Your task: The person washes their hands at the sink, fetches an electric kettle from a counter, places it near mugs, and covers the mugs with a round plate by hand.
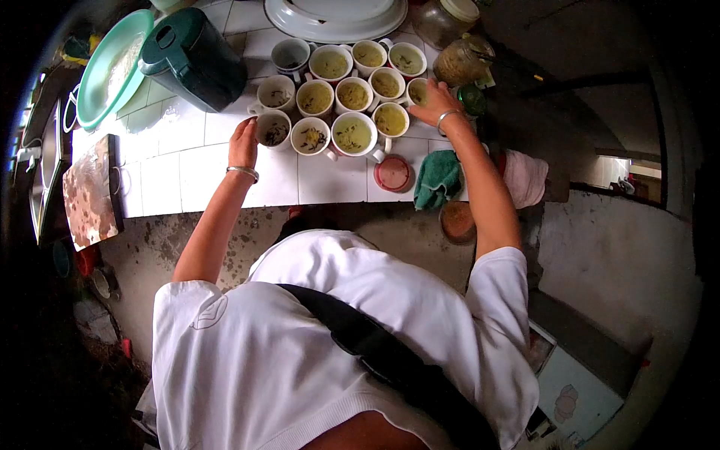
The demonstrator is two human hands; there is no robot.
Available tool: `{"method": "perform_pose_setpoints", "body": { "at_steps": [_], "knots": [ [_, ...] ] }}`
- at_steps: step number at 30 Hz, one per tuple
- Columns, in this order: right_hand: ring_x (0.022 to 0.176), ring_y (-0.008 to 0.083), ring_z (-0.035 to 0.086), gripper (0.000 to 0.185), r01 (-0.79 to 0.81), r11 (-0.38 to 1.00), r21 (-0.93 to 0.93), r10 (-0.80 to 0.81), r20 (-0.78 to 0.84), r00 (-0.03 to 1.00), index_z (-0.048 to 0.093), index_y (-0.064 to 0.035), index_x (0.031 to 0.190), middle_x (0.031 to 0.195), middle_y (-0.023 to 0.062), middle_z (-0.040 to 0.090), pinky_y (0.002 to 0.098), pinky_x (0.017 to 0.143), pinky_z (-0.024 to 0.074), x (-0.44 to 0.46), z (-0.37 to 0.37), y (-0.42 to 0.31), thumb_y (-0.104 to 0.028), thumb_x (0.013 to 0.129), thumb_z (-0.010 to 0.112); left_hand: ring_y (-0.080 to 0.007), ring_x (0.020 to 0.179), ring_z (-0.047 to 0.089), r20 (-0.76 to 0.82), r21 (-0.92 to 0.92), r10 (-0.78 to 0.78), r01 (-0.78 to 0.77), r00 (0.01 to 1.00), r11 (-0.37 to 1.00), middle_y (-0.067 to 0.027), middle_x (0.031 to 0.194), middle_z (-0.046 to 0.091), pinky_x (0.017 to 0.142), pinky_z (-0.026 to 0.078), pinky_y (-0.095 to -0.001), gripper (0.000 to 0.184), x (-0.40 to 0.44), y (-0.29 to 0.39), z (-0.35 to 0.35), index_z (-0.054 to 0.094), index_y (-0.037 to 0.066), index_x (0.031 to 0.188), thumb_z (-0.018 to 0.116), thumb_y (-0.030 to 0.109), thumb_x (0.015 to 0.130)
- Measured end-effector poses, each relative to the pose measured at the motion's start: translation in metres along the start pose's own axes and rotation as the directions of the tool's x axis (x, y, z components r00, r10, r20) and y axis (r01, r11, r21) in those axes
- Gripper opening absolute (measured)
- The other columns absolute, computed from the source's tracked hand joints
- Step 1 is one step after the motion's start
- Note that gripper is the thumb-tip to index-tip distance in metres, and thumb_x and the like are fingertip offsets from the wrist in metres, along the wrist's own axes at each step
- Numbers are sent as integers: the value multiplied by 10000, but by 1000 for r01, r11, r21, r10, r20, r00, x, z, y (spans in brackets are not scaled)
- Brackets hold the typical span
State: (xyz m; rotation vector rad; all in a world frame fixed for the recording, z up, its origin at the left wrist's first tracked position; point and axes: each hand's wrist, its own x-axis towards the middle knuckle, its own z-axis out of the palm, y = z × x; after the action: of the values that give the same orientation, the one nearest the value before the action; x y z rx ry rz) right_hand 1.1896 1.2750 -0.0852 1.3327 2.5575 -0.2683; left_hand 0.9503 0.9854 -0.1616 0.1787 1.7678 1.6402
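Several white cups holding pale liquid and dark leaves stand close together on the white tiled counter point(330, 184). My left hand point(243, 142) is beside the front left cup point(273, 129), its fingers together against or near the cup's side; whether they touch is unclear. At the right end of the group, my right hand point(441, 103) is at the rim of a cup point(418, 92), fingers bent around its side. A red lid point(392, 173) and a green cloth point(437, 180) lie in front of the cups on the right.
A dark green pitcher point(191, 64) and a mint green basin point(112, 71) are at the left. A white tray point(337, 30) and glass jars point(463, 60) stand behind. A pink cloth point(525, 178) hangs at the right edge, near a stained board point(91, 193) at far left.
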Motion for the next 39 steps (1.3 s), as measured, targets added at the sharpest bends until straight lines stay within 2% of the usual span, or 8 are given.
{"method": "perform_pose_setpoints", "body": {
  "at_steps": [3, 9, 12, 15, 21, 30, 36, 39],
  "knots": [
    [1042, 323, 428, 742, -6, 993, -117, 12, 56, 998, 299, -64, 1201, 1176, 166, 378, 424, 842, 373, 8, -4, -1, -388, 610, 611, -108, 810, 500, -6, -28, -14, 14, 1000, 1000, -37, 939, 545, 723, 397, -235, 345, -1, 2, 1, 483, 13, 1068, 467, 261, 829],
    [1074, 317, 408, 688, 6, 983, -181, 29, 191, 981, 297, -68, 1206, 1211, 142, 343, 436, 869, 359, 11, -20, -8, -308, 652, 625, -108, 809, 498, -36, -34, -14, 12, 999, 999, -38, 946, 541, 716, 398, -232, 340, -2, 2, 3, 480, 8, 1065, 457, 257, 834],
    [1052, 297, 429, 650, 20, 976, -215, 3, 103, 995, 316, -84, 1185, 1164, 136, 390, 435, 833, 379, 14, -12, -3, -234, 634, 626, -111, 815, 497, -31, -39, -3, 2, 999, 999, -39, 947, 539, 717, 398, -236, 345, -3, 2, 3, 478, 8, 1066, 455, 264, 835],
    [1057, 303, 425, 668, 37, 971, -238, 3, 166, 986, 290, -102, 1211, 1172, 128, 388, 425, 837, 383, 13, -18, -6, -167, 635, 621, -113, 811, 496, -46, 17, -20, 21, 999, 1000, -38, 936, 539, 714, 397, -238, 342, -4, 5, 5, 481, 12, 1060, 455, 267, 834],
    [1054, 305, 425, 633, 129, 977, -172, -110, 113, 987, 272, -124, 1222, 1229, 93, 359, 402, 843, 383, 9, -14, 1, -76, 666, 569, -116, 805, 494, -34, 17, 10, -10, 999, 1000, -38, 929, 537, 712, 396, -238, 324, 7, -8, 0, 486, 18, 1050, 461, 252, 827],
    [1065, 298, 408, 620, 215, 960, -180, -195, 121, 973, 289, -123, 1224, 1234, 79, 362, 381, 861, 369, -4, -21, -5, -23, 664, 538, -140, 851, 496, -34, -10, 49, -50, 998, 999, -64, 966, 530, 728, 400, -253, 327, 6, -9, 1, 476, 4, 1048, 470, 240, 821],
    [1039, 316, 417, 602, 310, 940, -143, -302, 74, 950, 305, -98, 1211, 1216, 106, 372, 372, 873, 355, 0, -12, 1, 16, 653, 499, -147, 853, 492, -79, -66, 43, -48, 996, 997, -72, 970, 527, 736, 392, -249, 319, 1, -6, 5, 466, -6, 1051, 475, 212, 819],
    [1045, 326, 405, 601, 336, 932, -135, -328, 76, 942, 308, -79, 1206, 1207, 126, 373, 368, 877, 349, -5, -15, 0, 47, 641, 471, -142, 847, 490, -74, -29, 60, -62, 995, 998, -67, 956, 530, 736, 387, -245, 318, 0, -7, 4, 466, -15, 1044, 479, 207, 816]
  ]
}}
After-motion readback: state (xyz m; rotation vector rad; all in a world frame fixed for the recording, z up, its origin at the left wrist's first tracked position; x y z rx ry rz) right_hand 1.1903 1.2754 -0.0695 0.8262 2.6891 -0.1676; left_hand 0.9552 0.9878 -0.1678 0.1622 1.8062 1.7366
